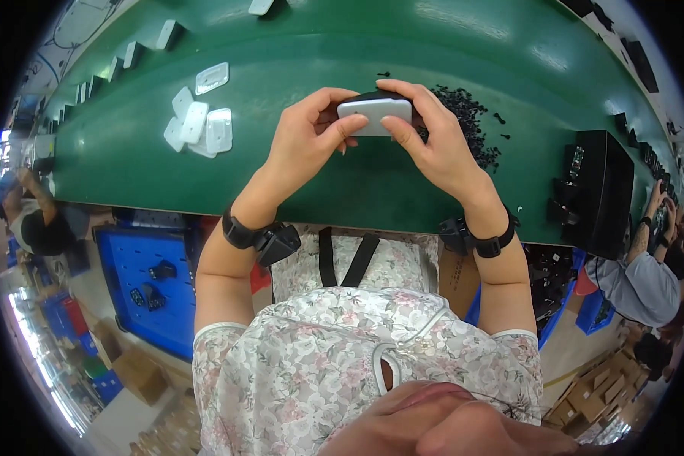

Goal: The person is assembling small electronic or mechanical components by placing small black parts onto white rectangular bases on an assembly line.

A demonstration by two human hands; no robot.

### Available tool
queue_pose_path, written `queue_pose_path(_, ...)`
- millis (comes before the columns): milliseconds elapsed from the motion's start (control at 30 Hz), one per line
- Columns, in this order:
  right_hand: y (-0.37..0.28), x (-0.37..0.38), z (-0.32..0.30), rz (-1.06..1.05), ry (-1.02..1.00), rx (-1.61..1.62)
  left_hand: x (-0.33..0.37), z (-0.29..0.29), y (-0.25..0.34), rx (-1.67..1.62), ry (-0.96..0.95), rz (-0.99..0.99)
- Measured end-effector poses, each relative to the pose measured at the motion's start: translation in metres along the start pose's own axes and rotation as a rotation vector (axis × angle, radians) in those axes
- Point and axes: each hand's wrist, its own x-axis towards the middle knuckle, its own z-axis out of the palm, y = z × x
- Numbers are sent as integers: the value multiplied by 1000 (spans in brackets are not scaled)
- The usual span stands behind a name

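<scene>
Between both hands, over the green table, I hold a small black housing with a white cover plate (374, 117) on its near face. My left hand (304, 137) grips its left end, the thumb lying on the white face. On the other end, my right hand (437, 140) has its thumb pressed against the white face and its index finger along the top. Behind my right hand lies a spread pile of small black parts (471, 114). Several loose white cover plates (196, 121) lie to the left of my left hand.
The green table (311, 38) curves across the view. Assembled black-and-white units (169, 35) stand in a row along its far left. At right sits a black box (612, 190) with parts beside it. Blue bins (144, 281) stand below the near edge. Other people (642, 266) work at both sides.
</scene>
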Motion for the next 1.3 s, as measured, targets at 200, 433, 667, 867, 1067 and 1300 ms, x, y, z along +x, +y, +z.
queue_pose_path(200,5,-10,-24,-135,103,-248,21,26,1,50,-57,15)
queue_pose_path(433,22,-12,-40,-128,184,-154,44,39,4,94,-86,33)
queue_pose_path(667,31,-13,-53,-19,387,-280,107,29,2,220,-42,80)
queue_pose_path(867,44,-24,-44,-59,74,-690,228,-30,-46,202,121,-152)
queue_pose_path(1067,55,-24,-38,-92,106,-684,261,-40,-62,195,160,-260)
queue_pose_path(1300,61,-21,-34,-126,124,-674,259,-59,-60,382,70,-313)
